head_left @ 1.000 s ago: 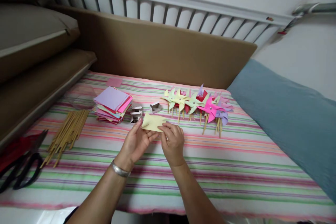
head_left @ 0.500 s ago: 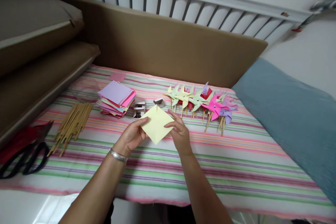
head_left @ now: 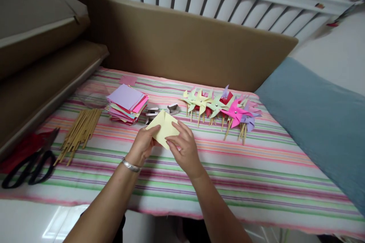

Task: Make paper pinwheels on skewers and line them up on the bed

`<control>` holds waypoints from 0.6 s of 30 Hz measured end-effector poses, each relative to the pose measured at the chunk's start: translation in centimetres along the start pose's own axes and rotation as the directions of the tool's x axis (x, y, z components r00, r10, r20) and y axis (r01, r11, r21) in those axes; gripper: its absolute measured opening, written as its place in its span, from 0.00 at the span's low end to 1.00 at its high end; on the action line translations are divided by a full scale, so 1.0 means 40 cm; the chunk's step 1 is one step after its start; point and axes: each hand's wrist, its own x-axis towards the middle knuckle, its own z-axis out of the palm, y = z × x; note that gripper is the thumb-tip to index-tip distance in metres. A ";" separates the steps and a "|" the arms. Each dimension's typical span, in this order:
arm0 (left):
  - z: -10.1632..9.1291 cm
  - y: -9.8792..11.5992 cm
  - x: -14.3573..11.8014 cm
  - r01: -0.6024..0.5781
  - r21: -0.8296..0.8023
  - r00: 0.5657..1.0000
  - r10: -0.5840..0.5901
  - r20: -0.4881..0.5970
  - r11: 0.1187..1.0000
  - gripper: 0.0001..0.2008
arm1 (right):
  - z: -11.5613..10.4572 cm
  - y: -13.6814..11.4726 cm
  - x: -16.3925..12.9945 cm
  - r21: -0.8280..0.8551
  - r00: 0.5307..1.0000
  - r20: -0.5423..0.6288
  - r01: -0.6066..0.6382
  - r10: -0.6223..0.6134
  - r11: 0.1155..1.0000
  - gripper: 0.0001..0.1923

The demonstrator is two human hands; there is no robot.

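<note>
A pale yellow paper square (head_left: 164,127) is held up cornerwise above the striped cloth, with a short slit or crease at its top corner. My left hand (head_left: 142,143) grips its left corner, thumb on the front and fingers behind; a silver bangle is on that wrist. My right hand (head_left: 184,147) is at the right and lower edges of the paper, thumb and forefinger pinched near the bottom corner. Just behind the paper stand small open boxes (head_left: 172,109), whose contents I cannot make out clearly.
A stack of coloured paper squares (head_left: 125,97), wooden sticks (head_left: 81,131) and black-handled scissors (head_left: 32,167) lie to the left. Finished paper pinwheels (head_left: 218,106) on sticks lie at the right. A brown board (head_left: 182,49) stands along the back; a blue-grey sheet (head_left: 319,121) covers the right side.
My right hand has slid down the paper's edge towards the bottom corner, its thumb and forefinger now together. The paper has shifted slightly left and up. My left hand keeps its hold.
</note>
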 end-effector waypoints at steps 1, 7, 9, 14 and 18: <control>-0.001 0.000 0.000 -0.015 -0.002 1.000 0.015 -0.004 1.000 0.10 | 0.006 -0.001 -0.003 -0.025 1.000 0.017 0.026 -0.025 0.999 0.08; -0.006 0.000 0.003 -0.064 0.022 0.997 0.065 -0.034 0.998 0.12 | 0.024 0.015 -0.013 -0.093 0.996 0.042 0.082 -0.079 0.992 0.10; -0.006 0.000 0.004 -0.071 0.022 0.997 0.072 -0.040 0.997 0.12 | 0.025 0.016 -0.013 -0.095 0.995 0.044 0.097 -0.093 0.991 0.09; -0.003 -0.002 0.001 -0.076 -0.018 0.996 0.075 -0.049 0.997 0.14 | 0.030 0.009 -0.011 -0.066 0.996 0.041 0.083 -0.080 0.994 0.05; 0.006 -0.006 -0.003 -0.096 -0.059 0.995 0.096 -0.002 0.994 0.15 | 0.031 0.006 -0.003 0.005 1.000 -0.005 -0.029 0.029 1.000 0.04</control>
